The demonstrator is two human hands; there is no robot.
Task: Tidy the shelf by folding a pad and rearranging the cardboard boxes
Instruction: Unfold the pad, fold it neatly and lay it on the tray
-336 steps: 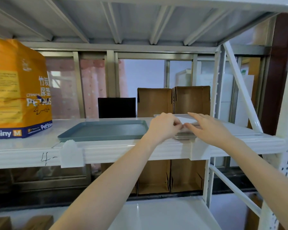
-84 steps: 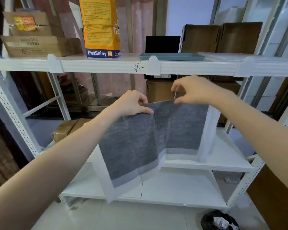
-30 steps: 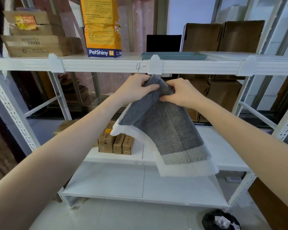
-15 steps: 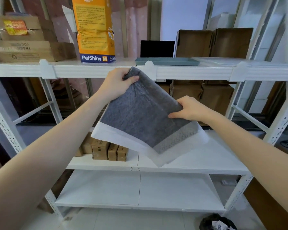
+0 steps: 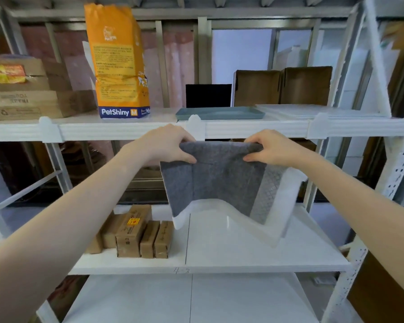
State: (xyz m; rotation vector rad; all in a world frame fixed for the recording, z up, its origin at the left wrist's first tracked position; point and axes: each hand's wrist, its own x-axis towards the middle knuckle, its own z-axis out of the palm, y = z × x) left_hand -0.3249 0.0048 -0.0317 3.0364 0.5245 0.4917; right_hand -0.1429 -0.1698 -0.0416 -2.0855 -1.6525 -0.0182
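Hands (image 5: 170, 145) (image 5: 269, 148) pinch fuzzy grey, white-bordered pad (image 5: 222, 180).

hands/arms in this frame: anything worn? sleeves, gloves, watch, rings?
Nothing worn that shows. The left hand and right hand are bare: no gloves, no visible rings. Both forearms are bare to the frame edge, with no sleeve cuff, watch or band in view. No markings or tape either.

Storeroom / small stockroom, not a home: white boltless steel racking (image 5: 254, 130) with perforated uprights and handwritten bay marks, stacked cardboard boxes (image 5: 21, 99) top left, small brown cartons (image 5: 135, 231) on the middle level, a retail PetShiny bag (image 5: 117, 66), open cartons (image 5: 282, 86) at the back, bare tiled floor
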